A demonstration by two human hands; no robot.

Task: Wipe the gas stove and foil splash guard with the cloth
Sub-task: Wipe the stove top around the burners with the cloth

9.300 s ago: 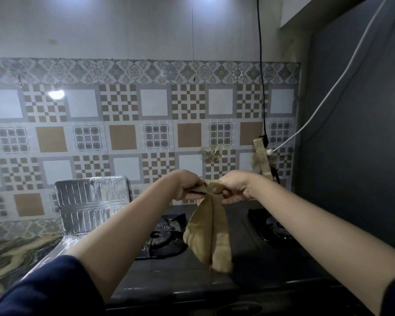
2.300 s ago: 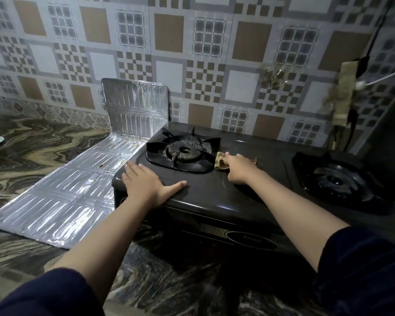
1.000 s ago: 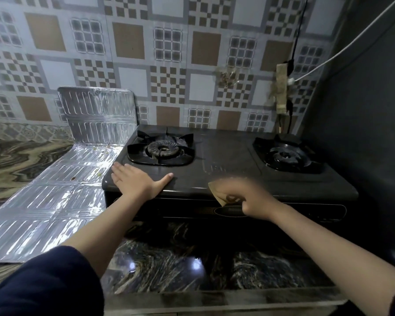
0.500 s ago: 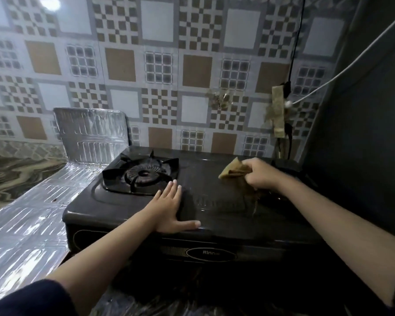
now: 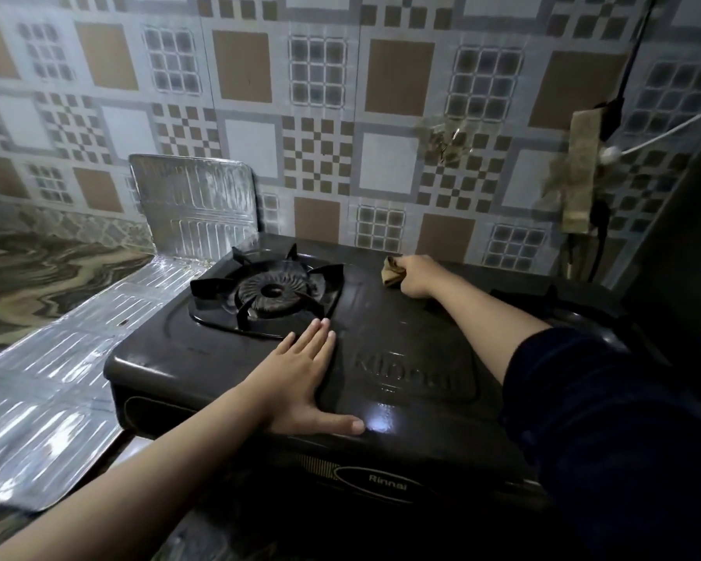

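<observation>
Left hand: the left hand (image 5: 300, 374) lies flat on the gas stove (image 5: 413, 382), just below the middle of the frame. Fingers straight and together, thumb spread wide toward the front edge, palm down on the dark top. It holds nothing.

Right hand: the right hand (image 5: 417, 275) is right of centre, near the back edge of the stove top. Its fingers are curled round the cloth (image 5: 391, 273), pressing it onto the surface.

Cloth: a small tan wad, bunched up, poking out on the left side of the fist. It touches the stove top between the two burners, close to the wall.

Gas stove: black, two burners, filling the centre and right of the frame. The left burner (image 5: 274, 291) with its pan support sits just above the flat hand's fingertips. The right burner is mostly hidden behind the right forearm and dark blue sleeve (image 5: 608, 423). A bright glare spot shows on the top beside the left thumb.

Foil splash guard: the foil splash guard (image 5: 94, 338) is on the left, one panel standing against the tiled wall (image 5: 320, 115), the others lying flat on the marbled counter (image 5: 37, 273), touching the stove's left side.

Wall, upper right: a grimy power strip (image 5: 579, 172) hangs there with a black and a white cord.
</observation>
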